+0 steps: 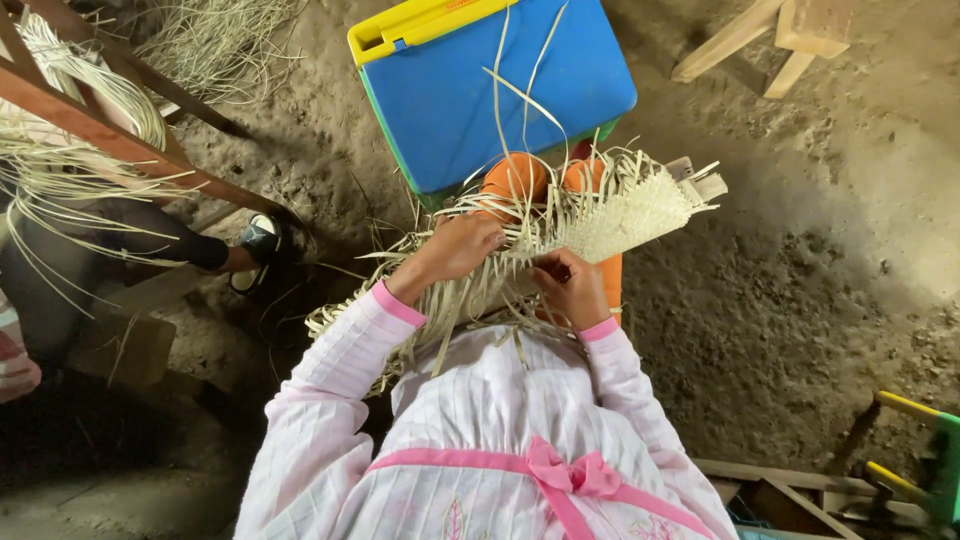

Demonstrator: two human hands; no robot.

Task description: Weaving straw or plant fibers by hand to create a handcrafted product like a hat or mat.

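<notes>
Straw mat (pixel 610 215) gripped by left hand (pixel 462 246) and right hand (pixel 572 287).

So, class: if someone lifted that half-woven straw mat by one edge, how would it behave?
The woven mat would probably sag, being thin strips. It looks light. The loose strands by the left hand would likely dangle.

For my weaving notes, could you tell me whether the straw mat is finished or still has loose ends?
Unfinished: the woven straw mat has loose strands sticking out along its edges, and both hands, left and right, grip them.
</notes>
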